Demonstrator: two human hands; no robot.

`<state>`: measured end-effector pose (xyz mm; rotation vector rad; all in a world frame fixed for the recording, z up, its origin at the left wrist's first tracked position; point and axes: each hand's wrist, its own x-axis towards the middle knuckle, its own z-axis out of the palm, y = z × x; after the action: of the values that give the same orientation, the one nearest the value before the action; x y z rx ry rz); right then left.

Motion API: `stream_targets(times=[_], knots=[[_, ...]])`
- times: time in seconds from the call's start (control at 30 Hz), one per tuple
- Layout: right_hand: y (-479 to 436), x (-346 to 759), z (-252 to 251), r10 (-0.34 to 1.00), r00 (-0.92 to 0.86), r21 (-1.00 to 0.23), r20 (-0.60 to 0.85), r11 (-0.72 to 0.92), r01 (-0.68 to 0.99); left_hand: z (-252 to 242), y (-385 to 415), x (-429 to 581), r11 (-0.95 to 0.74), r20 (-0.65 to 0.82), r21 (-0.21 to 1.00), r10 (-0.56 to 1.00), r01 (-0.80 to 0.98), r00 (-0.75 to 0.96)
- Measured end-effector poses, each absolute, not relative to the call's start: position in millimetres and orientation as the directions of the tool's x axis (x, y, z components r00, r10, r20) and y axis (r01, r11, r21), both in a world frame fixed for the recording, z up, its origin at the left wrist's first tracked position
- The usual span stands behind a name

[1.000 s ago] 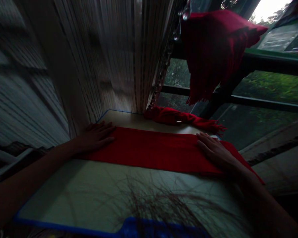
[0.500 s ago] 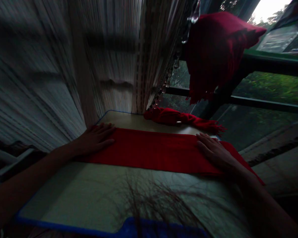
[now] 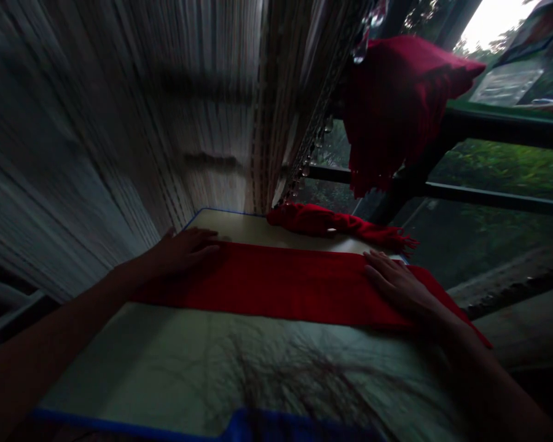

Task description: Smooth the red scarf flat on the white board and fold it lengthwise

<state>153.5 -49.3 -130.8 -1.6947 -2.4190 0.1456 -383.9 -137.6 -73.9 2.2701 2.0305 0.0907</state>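
A red scarf [image 3: 276,282] lies flat across the table, folded into a long strip. My left hand [image 3: 184,248] rests on its left end with the fingers stretched out. On the right part of the strip, my right hand [image 3: 391,279] lies palm down, fingers extended. The scarf's right end hangs past the table edge beneath my right forearm. Behind the strip, a second red scarf [image 3: 332,221] with a fringed end lies bunched along the far edge.
The pale table [image 3: 166,362] has a blue rim. A string curtain [image 3: 212,123] hangs at the far left, edged by clear beads [image 3: 329,124]. More red fringed cloth [image 3: 396,104] hangs before the window bars [image 3: 488,126]. Strands of hair cross the lower view.
My left hand has slid slightly to the right over the scarf. My right hand stays in place. The view has shifted a little.
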Motion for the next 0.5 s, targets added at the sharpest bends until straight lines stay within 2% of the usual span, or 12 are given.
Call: stream_targets(times=[0.13,0.3,0.5], knots=[[-48.9,153.7,-130.7,0.940,-0.331,-0.187,0.085,0.341,0.921,-72.6,-115.6,-352.9,-0.119,0.006,0.104,0.993,0.987,0.119],[-48.7,154.4,-130.0,0.942,-0.325,-0.190,0.088,0.336,0.923,-78.4,-114.9,-322.0,-0.195,-0.006,0.158,0.980,0.968,0.198],[-48.1,156.1,-129.9,0.939,-0.329,-0.195,0.100,0.343,0.919,-88.8,-121.4,-324.6,-0.225,0.073,0.139,0.974,0.964,0.216]])
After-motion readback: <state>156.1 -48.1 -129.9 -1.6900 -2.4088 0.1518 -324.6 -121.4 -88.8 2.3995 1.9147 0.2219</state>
